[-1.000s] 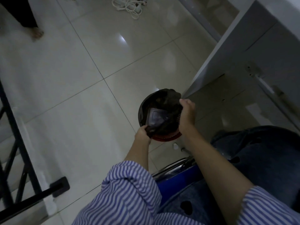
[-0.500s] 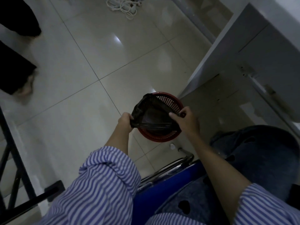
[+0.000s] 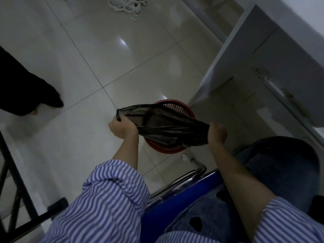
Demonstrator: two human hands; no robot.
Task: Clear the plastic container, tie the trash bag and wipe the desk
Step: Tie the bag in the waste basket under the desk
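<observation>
A black trash bag (image 3: pixel 168 130) is stretched wide above a round red mesh waste basket (image 3: pixel 182 106) that stands on the tiled floor. My left hand (image 3: pixel 122 128) grips the bag's left edge, and my right hand (image 3: pixel 217 134) grips its right edge. The bag's mouth gapes between them, and something dark and brownish lies inside. The bag's lower part still hangs into the basket.
A grey desk (image 3: pixel 263 55) with a drawer rail stands to the right. A blue chair (image 3: pixel 175 207) with a chrome frame is under me. Another person's dark-trousered leg and foot (image 3: pixel 31 95) are at the left, a black metal frame (image 3: pixel 15 199) lower left, white cables (image 3: pixel 126 6) at the top.
My hands have pulled apart, stretching the bag's rim wide and lifting it off the basket's rim. The other person's leg has stepped nearer at the left.
</observation>
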